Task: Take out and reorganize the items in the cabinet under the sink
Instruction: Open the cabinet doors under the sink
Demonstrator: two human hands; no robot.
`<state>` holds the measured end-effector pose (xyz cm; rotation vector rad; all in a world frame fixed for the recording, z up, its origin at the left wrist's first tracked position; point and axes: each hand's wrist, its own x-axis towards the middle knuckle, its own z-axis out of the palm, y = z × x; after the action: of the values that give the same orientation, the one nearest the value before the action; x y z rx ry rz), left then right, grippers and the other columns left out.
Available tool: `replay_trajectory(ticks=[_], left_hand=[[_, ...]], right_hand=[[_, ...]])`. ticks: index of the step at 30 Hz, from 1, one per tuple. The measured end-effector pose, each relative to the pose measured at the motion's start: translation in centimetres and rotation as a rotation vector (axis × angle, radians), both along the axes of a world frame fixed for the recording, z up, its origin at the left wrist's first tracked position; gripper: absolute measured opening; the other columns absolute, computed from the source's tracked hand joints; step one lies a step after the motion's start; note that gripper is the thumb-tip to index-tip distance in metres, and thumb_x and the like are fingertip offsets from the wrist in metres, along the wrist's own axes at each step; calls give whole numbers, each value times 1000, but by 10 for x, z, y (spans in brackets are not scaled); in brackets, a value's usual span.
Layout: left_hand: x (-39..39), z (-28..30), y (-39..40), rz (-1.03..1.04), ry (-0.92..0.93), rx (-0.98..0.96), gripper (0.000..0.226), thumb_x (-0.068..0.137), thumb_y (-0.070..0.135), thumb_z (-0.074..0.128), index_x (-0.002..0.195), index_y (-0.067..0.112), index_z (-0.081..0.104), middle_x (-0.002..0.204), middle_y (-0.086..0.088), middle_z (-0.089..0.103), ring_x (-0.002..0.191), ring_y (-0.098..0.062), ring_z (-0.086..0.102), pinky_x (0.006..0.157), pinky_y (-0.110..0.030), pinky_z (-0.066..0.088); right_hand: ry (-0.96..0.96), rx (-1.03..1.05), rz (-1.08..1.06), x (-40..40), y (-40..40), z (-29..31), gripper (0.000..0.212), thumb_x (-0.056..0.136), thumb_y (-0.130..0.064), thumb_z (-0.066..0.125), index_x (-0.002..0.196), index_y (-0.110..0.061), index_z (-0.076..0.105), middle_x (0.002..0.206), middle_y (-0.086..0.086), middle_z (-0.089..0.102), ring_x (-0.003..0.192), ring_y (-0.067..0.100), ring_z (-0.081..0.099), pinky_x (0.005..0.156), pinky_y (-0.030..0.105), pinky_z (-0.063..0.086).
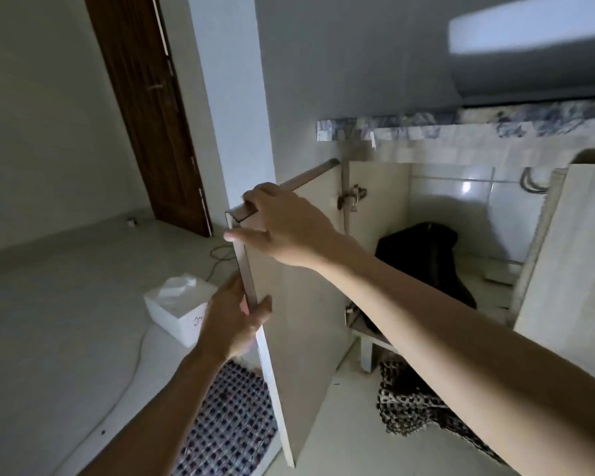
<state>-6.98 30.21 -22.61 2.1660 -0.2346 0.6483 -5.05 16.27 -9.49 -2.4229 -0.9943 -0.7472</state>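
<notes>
Cabinet door: While it stands swung wide on its hinges, the left cabinet door (299, 304) shows a flat, pale, matte panel with a thin white edge band and a squared top corner.
Cabinet: the cabinet under the sink (385, 201) is open, its back wall of glossy white tile, its side panel pale and smooth.
Black item: a dark, soft, slumped shape (423, 259) sits inside the cabinet toward the back; it may be a bag or folded cloth, the dim light does not let me tell.
Right hand: the right hand (285, 228) clamps the door's top outer corner, fingers curled over the top edge, thumb laid along the front edge.
Left hand: the left hand (234, 317) pinches the door's vertical edge lower down, thumb on the inner face, fingers behind.
Right door: a second pale door (564, 262) stands open at the right.
Counter: a mottled blue-grey stone counter (461, 127) edge runs above the opening.
Floor: smooth pale tile floor (66, 304) carries a white tissue box (179, 307), a knobbly dark checked mat (227, 424) under the door, and a patterned cloth (413, 407) before the cabinet.
Room door: a brown wooden door (148, 108) stands beyond.
</notes>
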Motion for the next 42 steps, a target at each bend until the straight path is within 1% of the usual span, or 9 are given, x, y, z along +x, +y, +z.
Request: replay_trajectory(ticks=[7,10,12,14,20,29,36,39,42], left_hand=[[6,0,29,239,-82,11,37,84,26,65,113,4,55,99,-9,63,86,-17,56,68,-4,35],[5,5,17,321,-89,-75,57,85,18,65,134,3,39,122,-18,56,104,-25,54,90,-30,47],[4,6,1,452,-135,-35,75,86,23,63,146,3,23,148,-20,34,133,-36,37,110,-51,32],[1,10,-21,469,-246,-1,80,84,29,57,148,5,16,157,-20,16,143,-37,19,115,-53,14],[8,16,-109,56,-398,-17,71,83,33,48,145,10,20,152,-21,26,137,-27,22,110,-50,24],[54,24,-269,-642,-66,41,65,93,24,56,149,11,24,151,-4,33,136,-16,36,112,-24,29],[112,42,-368,-856,68,-135,61,89,23,65,141,7,37,129,-4,46,111,-16,50,99,-32,46],[130,46,-391,-960,67,-115,38,86,26,64,120,34,50,120,18,55,108,-6,55,98,-33,47],[140,48,-408,-1055,58,-35,21,88,19,63,102,34,58,109,20,63,106,4,58,96,-22,46]], right_hand=[[146,-114,-48,13,51,2,62,91,-45,52,140,-11,36,144,4,37,125,28,48,90,36,43],[242,-204,-44,11,38,1,74,91,-38,55,150,-15,17,158,-1,18,139,26,33,109,44,36],[274,-208,-60,3,20,-1,79,90,-37,57,151,-18,11,160,-2,14,141,25,30,113,45,31],[271,-181,-91,-6,-5,1,79,90,-37,58,151,-21,10,160,-3,13,142,24,28,114,45,29],[274,-139,-353,-34,-117,7,74,91,-33,59,150,-22,17,156,-1,21,141,20,28,113,34,27],[384,-156,-940,-73,-290,4,72,89,-39,58,147,-15,23,153,4,25,135,20,37,105,30,35],[87,-25,-1118,-55,-354,8,58,87,-26,64,139,-12,41,142,5,44,115,17,55,90,21,41],[61,14,-1129,-39,-364,9,59,88,-25,63,141,-14,38,144,4,42,113,14,55,87,21,42],[72,38,-1138,-26,-373,4,64,86,-28,64,142,-16,35,138,2,46,114,12,53,93,29,47]])
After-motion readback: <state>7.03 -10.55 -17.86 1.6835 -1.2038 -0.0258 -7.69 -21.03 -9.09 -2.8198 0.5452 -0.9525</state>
